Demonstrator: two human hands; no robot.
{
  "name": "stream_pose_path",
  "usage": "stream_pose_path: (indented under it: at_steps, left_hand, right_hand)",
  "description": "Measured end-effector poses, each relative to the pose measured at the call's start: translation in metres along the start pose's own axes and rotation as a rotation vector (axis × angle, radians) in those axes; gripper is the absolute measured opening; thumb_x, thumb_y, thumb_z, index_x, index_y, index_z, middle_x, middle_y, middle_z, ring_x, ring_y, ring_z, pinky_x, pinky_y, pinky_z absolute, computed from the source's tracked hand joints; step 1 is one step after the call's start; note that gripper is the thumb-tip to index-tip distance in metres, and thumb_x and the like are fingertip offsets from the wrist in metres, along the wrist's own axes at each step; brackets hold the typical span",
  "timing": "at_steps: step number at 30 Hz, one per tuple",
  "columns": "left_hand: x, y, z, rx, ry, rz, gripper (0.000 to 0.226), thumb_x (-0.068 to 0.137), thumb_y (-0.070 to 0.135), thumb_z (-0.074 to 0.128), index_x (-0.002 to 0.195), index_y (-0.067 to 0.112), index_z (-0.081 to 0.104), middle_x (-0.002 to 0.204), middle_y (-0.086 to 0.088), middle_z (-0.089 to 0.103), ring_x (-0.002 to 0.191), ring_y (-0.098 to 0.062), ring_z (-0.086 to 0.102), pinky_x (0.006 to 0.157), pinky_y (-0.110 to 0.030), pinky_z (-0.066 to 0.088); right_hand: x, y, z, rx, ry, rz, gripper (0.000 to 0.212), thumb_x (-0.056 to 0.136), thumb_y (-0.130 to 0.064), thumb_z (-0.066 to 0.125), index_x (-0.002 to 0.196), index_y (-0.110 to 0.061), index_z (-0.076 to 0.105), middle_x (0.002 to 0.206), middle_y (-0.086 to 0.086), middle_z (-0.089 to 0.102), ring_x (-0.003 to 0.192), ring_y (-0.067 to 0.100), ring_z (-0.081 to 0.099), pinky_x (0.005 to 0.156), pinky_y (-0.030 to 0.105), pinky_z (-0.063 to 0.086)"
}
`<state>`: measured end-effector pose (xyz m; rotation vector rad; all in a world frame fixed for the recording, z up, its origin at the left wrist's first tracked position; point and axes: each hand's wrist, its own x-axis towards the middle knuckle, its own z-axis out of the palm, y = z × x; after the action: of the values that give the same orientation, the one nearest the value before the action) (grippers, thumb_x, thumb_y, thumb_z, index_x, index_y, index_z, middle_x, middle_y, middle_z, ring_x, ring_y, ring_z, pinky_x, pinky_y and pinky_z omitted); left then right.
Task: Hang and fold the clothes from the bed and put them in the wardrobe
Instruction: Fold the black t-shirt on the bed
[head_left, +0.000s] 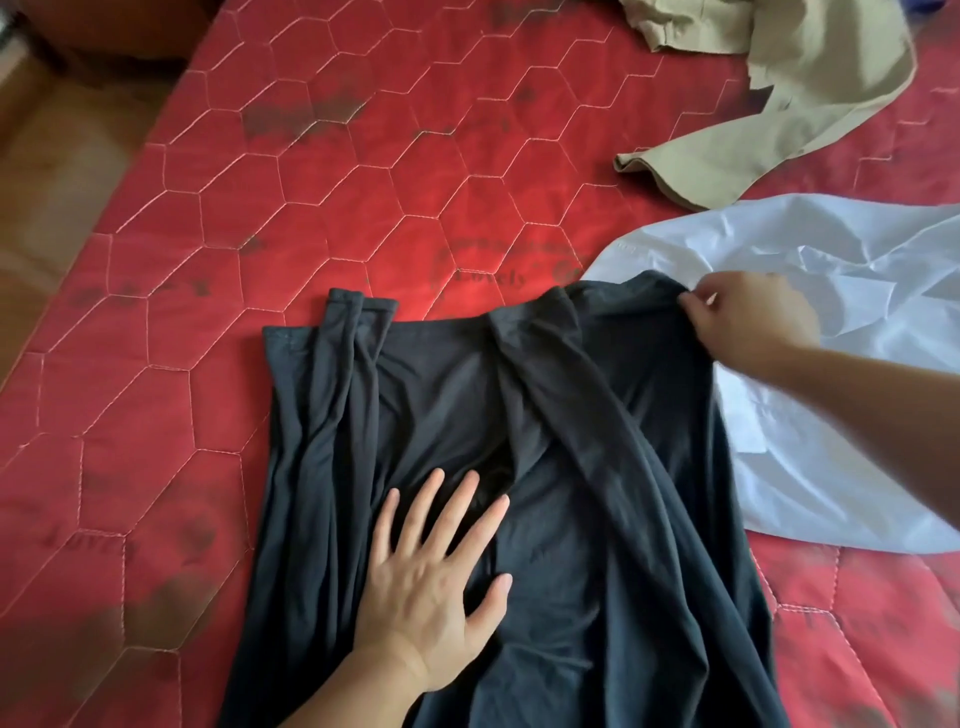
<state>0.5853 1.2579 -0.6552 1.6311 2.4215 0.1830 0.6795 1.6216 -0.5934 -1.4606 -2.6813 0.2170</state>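
A black long-sleeved garment (571, 467) lies spread on the red quilted mattress (311, 182), both sleeves folded in over its body. My left hand (436, 566) presses flat on its middle with fingers spread. My right hand (748, 317) pinches the garment's far right corner, where it overlaps a pale blue shirt (831, 389). A khaki garment (810, 93) lies crumpled at the far right of the bed.
The mattress's left edge runs diagonally at the left, with brown floor (47, 156) beyond it. Bare mattress stretches to the left of and beyond the black garment.
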Motion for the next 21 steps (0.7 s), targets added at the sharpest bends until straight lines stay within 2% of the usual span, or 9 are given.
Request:
stream_pose_path:
  at_steps: [4,7,10,12,14,16,17,19,21]
  left_hand:
    - [0.001,0.001,-0.001,-0.002,0.002,0.003,0.066,0.081,0.056,0.05,0.144,0.036,0.044,0.154,0.003,0.039,0.143,-0.027,0.034,0.111,-0.056,0.023]
    - [-0.001,0.0,-0.003,-0.013,-0.004,-0.001,0.066,0.081,0.056,0.05,0.144,0.036,0.044,0.154,0.003,0.038,0.143,-0.027,0.033,0.111,-0.055,0.023]
    - [0.0,0.001,-0.003,0.001,-0.004,0.004,0.065,0.082,0.057,0.049,0.144,0.035,0.044,0.153,0.002,0.04,0.142,-0.028,0.034,0.111,-0.055,0.023]
    - [0.001,0.001,-0.004,0.004,-0.011,0.001,0.064,0.083,0.057,0.048,0.144,0.035,0.044,0.153,0.002,0.04,0.142,-0.028,0.034,0.111,-0.055,0.023]
    - [0.001,0.001,-0.004,0.001,-0.017,0.001,0.065,0.084,0.057,0.048,0.145,0.036,0.042,0.153,0.002,0.04,0.143,-0.027,0.034,0.112,-0.055,0.022]
    - [0.001,0.0,-0.003,-0.005,-0.01,0.003,0.065,0.083,0.056,0.049,0.145,0.036,0.042,0.153,0.002,0.04,0.143,-0.027,0.033,0.111,-0.055,0.023]
    - [0.0,0.0,-0.002,-0.008,-0.004,0.004,0.066,0.083,0.056,0.049,0.145,0.036,0.042,0.153,0.002,0.04,0.143,-0.027,0.033,0.111,-0.056,0.023]
    - [0.0,-0.001,-0.002,-0.013,-0.001,0.007,0.066,0.083,0.056,0.05,0.145,0.036,0.042,0.153,0.003,0.039,0.143,-0.027,0.033,0.112,-0.056,0.023]
    - [0.0,-0.001,-0.001,-0.01,-0.003,0.011,0.065,0.083,0.056,0.049,0.145,0.036,0.042,0.154,0.002,0.039,0.143,-0.027,0.032,0.112,-0.056,0.022]
  right_hand:
    - [0.017,0.025,0.001,-0.079,-0.023,0.123,0.036,0.097,-0.034,0.047,0.082,-0.011,0.07,0.075,0.012,0.058,0.071,0.031,0.05,0.063,0.033,0.039]
    - [0.018,0.023,0.006,-0.103,-0.149,0.182,0.035,0.099,-0.029,0.043,0.096,-0.005,0.068,0.09,0.014,0.057,0.086,0.035,0.054,0.073,0.034,0.04]
    - [0.009,-0.004,0.004,0.102,0.052,0.145,0.026,0.095,-0.03,0.046,0.106,-0.011,0.06,0.113,0.015,0.054,0.094,0.035,0.055,0.076,0.037,0.04]
    - [-0.006,-0.037,0.003,0.249,0.142,-0.033,0.021,0.09,-0.039,0.049,0.08,-0.023,0.058,0.091,0.004,0.06,0.079,0.029,0.056,0.067,0.032,0.04]
    - [-0.027,-0.073,0.001,0.27,0.052,-0.147,0.044,0.082,-0.056,0.049,0.057,-0.02,0.049,0.058,-0.006,0.054,0.061,0.024,0.051,0.056,0.029,0.035]
    - [-0.038,-0.097,0.009,0.177,-0.085,-0.146,0.052,0.073,-0.072,0.049,0.062,-0.021,0.055,0.058,-0.009,0.056,0.061,0.019,0.053,0.057,0.03,0.041]
    - [-0.041,-0.105,0.016,0.145,-0.156,-0.118,0.048,0.072,-0.071,0.053,0.072,-0.023,0.058,0.067,-0.009,0.058,0.067,0.018,0.054,0.062,0.031,0.045]
    - [-0.043,-0.111,0.028,0.255,-0.268,-0.045,0.029,0.078,-0.051,0.063,0.084,-0.023,0.058,0.077,-0.008,0.06,0.075,0.015,0.058,0.069,0.03,0.047]
    - [-0.043,-0.105,0.032,0.499,-0.198,-0.03,0.012,0.083,-0.032,0.063,0.078,-0.023,0.058,0.067,-0.01,0.059,0.064,-0.001,0.056,0.062,0.019,0.043]
